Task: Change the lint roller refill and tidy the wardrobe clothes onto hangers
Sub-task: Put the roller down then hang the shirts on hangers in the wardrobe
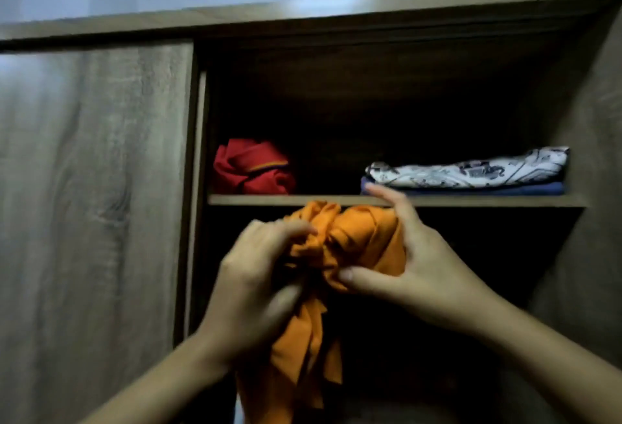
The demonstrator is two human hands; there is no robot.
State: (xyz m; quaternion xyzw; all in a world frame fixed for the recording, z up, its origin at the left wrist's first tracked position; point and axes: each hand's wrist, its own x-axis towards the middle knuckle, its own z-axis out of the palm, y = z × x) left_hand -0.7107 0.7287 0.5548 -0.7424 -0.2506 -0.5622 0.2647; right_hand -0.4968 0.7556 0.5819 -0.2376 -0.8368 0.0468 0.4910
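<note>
A crumpled orange garment [340, 241] hangs bunched between both my hands, in front of the open wardrobe and just below its shelf [471, 200]. My left hand [255, 275] grips the cloth's left side with closed fingers. On the right side my right hand [420, 262] clamps it between thumb and fingers, with the index finger raised. The garment's tail [303, 356] droops down between my forearms. No lint roller or hanger is in view.
On the shelf lie a rumpled red garment [252, 169] at the left and a folded white patterned cloth [471, 169] on a blue one [471, 189] at the right. The wardrobe's wooden sliding door [91, 188] covers the left half. The space under the shelf is dark.
</note>
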